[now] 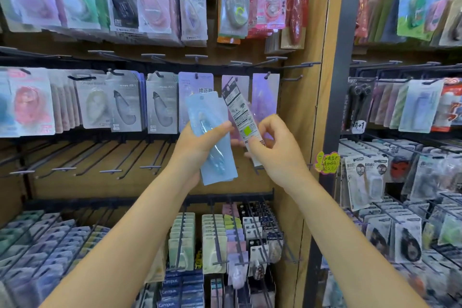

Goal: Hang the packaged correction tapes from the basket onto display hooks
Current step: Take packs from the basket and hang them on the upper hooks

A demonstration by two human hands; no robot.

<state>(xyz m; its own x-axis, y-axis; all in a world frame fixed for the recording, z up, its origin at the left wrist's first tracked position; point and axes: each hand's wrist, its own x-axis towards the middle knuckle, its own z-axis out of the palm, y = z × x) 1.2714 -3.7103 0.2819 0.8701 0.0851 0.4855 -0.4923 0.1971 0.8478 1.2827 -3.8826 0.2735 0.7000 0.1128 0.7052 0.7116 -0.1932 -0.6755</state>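
Observation:
My left hand (pixel 197 150) grips a light blue packaged correction tape (pixel 212 137), face towards me and tilted, thumb across its front. My right hand (pixel 277 147) pinches a second packaged correction tape (pixel 240 112) by its lower end, printed back with a green sticker towards me. Both packs are raised in front of the middle row of display hooks (pixel 268 75), where purple packs (pixel 265 95) hang just behind them. No basket is in view.
The wooden pegboard holds rows of hanging packs above and to the left. Several bare hooks (pixel 112 157) jut out below the middle row at left. Packed racks (pixel 225 240) fill the bottom. A dark post (pixel 340 82) separates a second display at right.

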